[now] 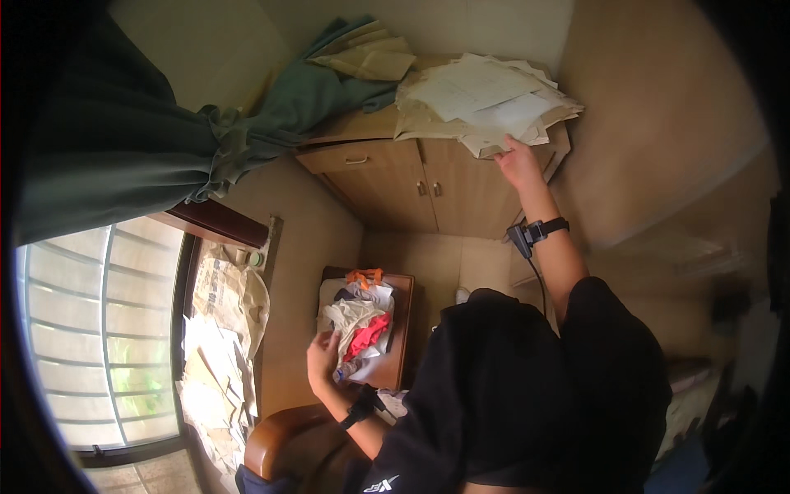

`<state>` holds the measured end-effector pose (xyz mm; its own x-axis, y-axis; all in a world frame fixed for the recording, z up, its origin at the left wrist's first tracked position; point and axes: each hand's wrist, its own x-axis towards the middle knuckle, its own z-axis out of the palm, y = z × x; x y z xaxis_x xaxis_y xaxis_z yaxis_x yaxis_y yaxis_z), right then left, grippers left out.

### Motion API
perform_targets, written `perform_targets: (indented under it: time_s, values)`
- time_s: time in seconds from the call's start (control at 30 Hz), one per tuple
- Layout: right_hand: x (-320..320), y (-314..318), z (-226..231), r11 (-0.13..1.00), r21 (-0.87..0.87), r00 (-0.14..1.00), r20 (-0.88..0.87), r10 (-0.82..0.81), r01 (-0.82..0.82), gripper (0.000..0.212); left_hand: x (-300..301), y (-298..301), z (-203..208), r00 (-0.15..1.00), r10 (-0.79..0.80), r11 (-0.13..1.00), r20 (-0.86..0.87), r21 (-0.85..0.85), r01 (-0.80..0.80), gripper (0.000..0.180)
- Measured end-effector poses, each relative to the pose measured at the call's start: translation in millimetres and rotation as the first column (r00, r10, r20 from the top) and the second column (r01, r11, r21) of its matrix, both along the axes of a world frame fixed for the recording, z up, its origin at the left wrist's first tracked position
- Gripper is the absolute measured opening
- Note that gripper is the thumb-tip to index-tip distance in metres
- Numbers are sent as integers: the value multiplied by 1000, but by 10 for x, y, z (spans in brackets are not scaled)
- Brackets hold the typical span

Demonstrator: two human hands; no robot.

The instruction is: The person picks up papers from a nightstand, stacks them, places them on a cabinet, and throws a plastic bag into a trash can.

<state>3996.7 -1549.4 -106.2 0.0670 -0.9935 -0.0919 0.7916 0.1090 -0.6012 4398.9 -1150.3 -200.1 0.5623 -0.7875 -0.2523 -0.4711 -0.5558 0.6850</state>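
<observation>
Reaching far forward, my right hand (520,163) pinches the front edge of a loose stack of papers (481,95) on top of a wooden cabinet (383,177). The stack has white and yellowed sheets, some jutting over the cabinet's front. Lower and to the left, my left hand (321,360) has its fingers loosely bent and apart, with nothing seen in them. It is beside a heap of cloths (350,317), whitish, red and orange, on a small brown table (403,329). Whether its fingertips touch the cloth I cannot tell. A clear plastic bottle (346,370) lies near that hand.
More old papers (366,53) rest at the cabinet's back left, by a tied green curtain (140,156). Papers and a crumpled bag (226,288) cover the sill beside the barred window (103,337). A wooden chair arm (276,436) stands at lower left.
</observation>
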Motion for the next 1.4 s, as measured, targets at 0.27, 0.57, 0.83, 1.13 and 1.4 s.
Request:
perform_targets:
  time_s: [0.27, 0.57, 0.83, 1.13, 1.4]
  values:
    - [45, -1147, 209, 998, 38, 998, 33, -57, 56, 31, 245, -752, 724, 909, 44, 990, 413, 104, -96, 37]
    - [157, -317, 396, 939, 176, 917, -226, 330, -294, 32, -426, -1485, 1211, 914, -93, 992, 396, -42, 120, 24]
    - [1262, 505, -105, 527, 335, 453, -277, 847, -781, 33, -774, -1847, 1345, 892, -110, 846, 438, -430, 316, 15]
    - [2857, 1743, 308, 105, -19, 102, 108, 989, -994, 63, -593, -1404, 1206, 842, -61, 656, 537, -614, 439, 64]
    - [3487, 2241, 562, -276, 59, -263, 169, 950, -959, 64, 253, 24, 1192, 789, 189, 933, 584, -357, 41, 68]
